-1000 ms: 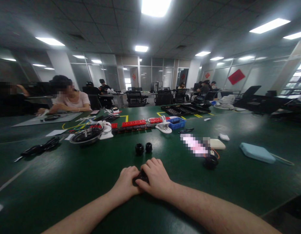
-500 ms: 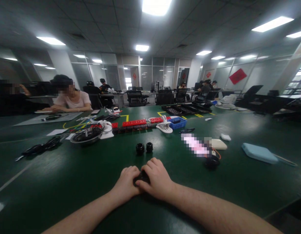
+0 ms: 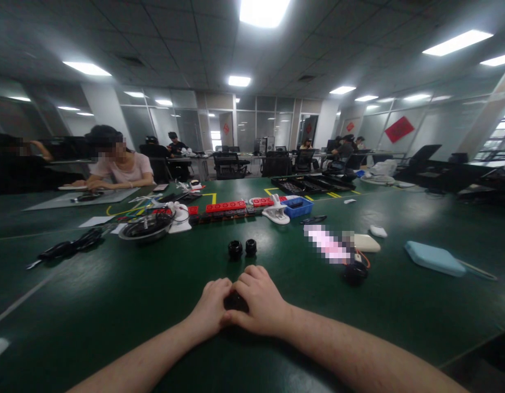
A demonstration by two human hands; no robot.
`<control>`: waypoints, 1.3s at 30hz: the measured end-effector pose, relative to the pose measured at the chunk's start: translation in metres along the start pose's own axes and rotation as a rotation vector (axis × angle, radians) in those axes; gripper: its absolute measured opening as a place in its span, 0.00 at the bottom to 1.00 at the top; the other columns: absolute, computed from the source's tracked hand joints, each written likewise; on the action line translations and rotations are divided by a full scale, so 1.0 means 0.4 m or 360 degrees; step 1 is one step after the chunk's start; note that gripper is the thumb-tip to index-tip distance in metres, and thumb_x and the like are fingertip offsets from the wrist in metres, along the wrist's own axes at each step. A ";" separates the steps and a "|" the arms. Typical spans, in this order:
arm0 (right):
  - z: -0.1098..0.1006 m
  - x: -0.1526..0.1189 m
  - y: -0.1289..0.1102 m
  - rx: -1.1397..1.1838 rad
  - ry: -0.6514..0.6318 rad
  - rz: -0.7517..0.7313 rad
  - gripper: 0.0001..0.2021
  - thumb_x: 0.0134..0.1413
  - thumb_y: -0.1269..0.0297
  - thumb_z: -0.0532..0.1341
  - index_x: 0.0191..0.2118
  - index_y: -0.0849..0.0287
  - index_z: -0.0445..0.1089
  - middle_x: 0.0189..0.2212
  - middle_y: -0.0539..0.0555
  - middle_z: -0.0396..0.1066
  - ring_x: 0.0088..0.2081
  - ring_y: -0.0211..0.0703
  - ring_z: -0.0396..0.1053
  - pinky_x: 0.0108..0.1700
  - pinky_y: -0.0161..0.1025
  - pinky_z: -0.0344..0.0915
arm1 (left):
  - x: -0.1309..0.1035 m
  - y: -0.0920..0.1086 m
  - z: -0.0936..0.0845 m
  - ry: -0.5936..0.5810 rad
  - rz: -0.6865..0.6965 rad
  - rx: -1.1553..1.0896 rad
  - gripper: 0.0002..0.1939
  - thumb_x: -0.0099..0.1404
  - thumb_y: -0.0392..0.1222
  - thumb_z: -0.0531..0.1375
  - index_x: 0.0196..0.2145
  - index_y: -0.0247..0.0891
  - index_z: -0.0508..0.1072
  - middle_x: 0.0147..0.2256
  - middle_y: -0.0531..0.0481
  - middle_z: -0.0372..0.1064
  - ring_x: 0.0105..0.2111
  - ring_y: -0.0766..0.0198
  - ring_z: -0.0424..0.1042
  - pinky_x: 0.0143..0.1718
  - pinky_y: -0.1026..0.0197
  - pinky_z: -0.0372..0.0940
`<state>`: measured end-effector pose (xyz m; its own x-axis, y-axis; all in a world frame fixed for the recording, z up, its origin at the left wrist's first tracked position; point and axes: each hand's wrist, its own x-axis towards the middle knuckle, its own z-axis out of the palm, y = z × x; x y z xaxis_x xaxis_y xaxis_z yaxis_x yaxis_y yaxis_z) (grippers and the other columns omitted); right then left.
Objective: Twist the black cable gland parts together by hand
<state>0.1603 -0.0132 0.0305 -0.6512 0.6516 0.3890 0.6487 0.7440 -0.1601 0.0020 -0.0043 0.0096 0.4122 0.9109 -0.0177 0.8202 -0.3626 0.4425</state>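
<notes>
Both of my hands meet near the front of the green table (image 3: 154, 289), wrapped round a small black object (image 3: 236, 301). My left hand (image 3: 211, 307) is closed on its left side. My right hand (image 3: 260, 300) curls over its right side, with the thumb reaching toward my left hand. Fingers hide most of the object, so its full shape is not visible. Just beyond my hands, two black round parts stand side by side, a wider one (image 3: 235, 250) on the left and a narrower one (image 3: 251, 247) on the right.
Farther back are a metal dish with black cable (image 3: 146, 226), red blocks (image 3: 226, 206), a white clamp (image 3: 276, 210) and a blue bin (image 3: 297, 206). A light-blue case (image 3: 434, 258) and black coil (image 3: 355, 272) lie right. A person (image 3: 117, 164) sits at the left.
My right hand has shifted slightly left over the black object, and its thumb now lies closer to my left hand. The two black round parts have stayed in place.
</notes>
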 end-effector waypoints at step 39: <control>-0.006 -0.034 -0.016 -0.0014 0.0022 -0.0006 0.11 0.51 0.58 0.54 0.25 0.60 0.64 0.24 0.51 0.68 0.33 0.41 0.56 0.34 0.39 0.47 | 0.003 0.003 0.003 0.0267 -0.0180 -0.0069 0.09 0.51 0.47 0.57 0.24 0.38 0.67 0.29 0.53 0.62 0.33 0.62 0.62 0.35 0.61 0.56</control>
<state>0.1661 -0.0272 0.0284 -0.6485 0.6464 0.4020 0.6496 0.7452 -0.1506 0.0039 -0.0040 0.0089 0.2439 0.9666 0.0784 0.8380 -0.2508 0.4846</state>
